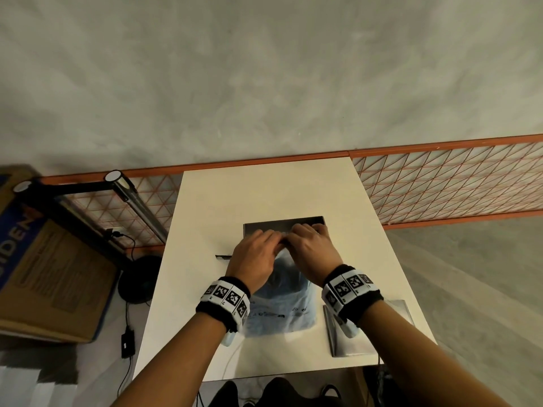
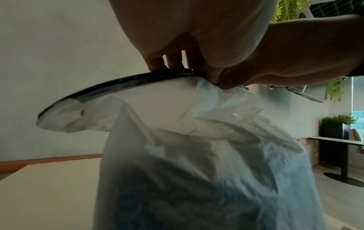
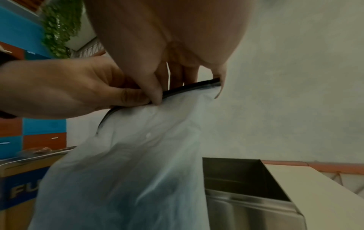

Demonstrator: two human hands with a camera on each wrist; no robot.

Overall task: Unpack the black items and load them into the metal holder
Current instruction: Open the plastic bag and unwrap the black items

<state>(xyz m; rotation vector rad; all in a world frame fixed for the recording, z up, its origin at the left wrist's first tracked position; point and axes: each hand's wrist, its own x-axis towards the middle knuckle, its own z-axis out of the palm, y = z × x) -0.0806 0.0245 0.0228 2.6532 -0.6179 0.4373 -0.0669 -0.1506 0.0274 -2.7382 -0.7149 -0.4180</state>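
Above the table (image 1: 205, 289), both hands (image 1: 255, 257) pinch the bag's black rim (image 2: 118, 84).

A cream worktop (image 1: 264, 195) stands with its far edge against a low orange-framed mesh barrier (image 1: 446, 183) that runs across the room. Beyond it rises a mottled grey plaster wall (image 1: 264, 69). The floor (image 1: 470, 274) off the right edge is grey. Off the left edge a black lamp arm (image 1: 88, 188) carries a chrome tube, and a cable runs down to a power adapter (image 1: 128, 342). A cardboard box (image 1: 53, 259) with a blue printed band sits further left. The left wrist view shows another table on a black pedestal (image 2: 342, 169), a potted plant (image 2: 337, 120) and hanging greenery (image 2: 289, 9).
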